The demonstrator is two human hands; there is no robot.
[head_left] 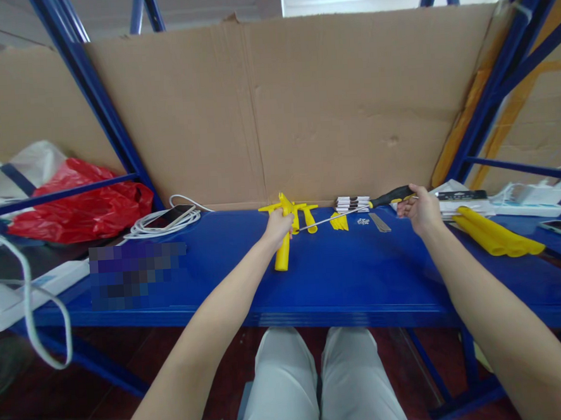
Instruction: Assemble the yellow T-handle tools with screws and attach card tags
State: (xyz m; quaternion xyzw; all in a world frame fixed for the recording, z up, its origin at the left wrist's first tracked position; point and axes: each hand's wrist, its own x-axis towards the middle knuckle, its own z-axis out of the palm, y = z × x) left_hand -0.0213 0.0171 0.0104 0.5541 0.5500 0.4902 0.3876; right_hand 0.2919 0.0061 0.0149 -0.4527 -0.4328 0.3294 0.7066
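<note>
Brown cardboard panel (350,98) stands upright beyond the left hand (278,226) and the right hand (423,209). Blue table (332,273) extends beneath both grips. Red plastic bag (87,203) lies well to the left of the left-hand grip. Yellow rolled material (493,232) lies just to the right of the right-hand grip. White coiled cable (141,228) lies between the left-hand grip and the bag.

Screwdriver (388,197): grasped by the right hand at the rear of its black-and-yellow handle. The shaft runs leftward from this grip to the left hand; contact at the tip cannot be confirmed.

Yellow branched part (282,255): clasped in the left hand, fingers wrapped around it. Its tubular end projects from the grip toward the near table edge.

Between the two grips, on the far side of the shaft, sits a stack of white packs (351,204). Also between the grips are narrow yellow pieces (339,223), grey flat strips (380,222) and, smallest, a cluster of silvery pieces (363,221).
</note>
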